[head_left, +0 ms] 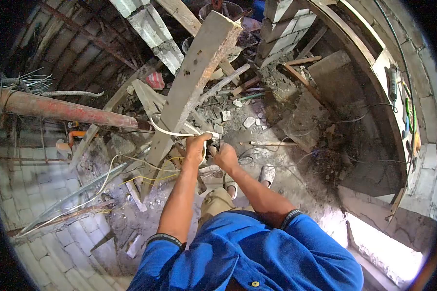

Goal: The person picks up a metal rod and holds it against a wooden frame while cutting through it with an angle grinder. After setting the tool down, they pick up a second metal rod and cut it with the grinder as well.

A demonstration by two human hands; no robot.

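A pale cable [167, 132] loops around the wooden board [189, 77], which slants up in front of me. My left hand [197, 147] is closed around part of this cable, just right of the board. Close beside it, my right hand [224, 156] is closed too, with its fingers curled near the left one; what it grips is too small to make out. A thin yellow cable [155, 179] runs below and left of the board.
A red pipe [73, 109] extends in from the left. Rubble [250, 121] and wood scraps litter the floor ahead. A large dark panel [374, 145] stands right, with a power tool [392, 82] beyond it. Block walls flank both sides.
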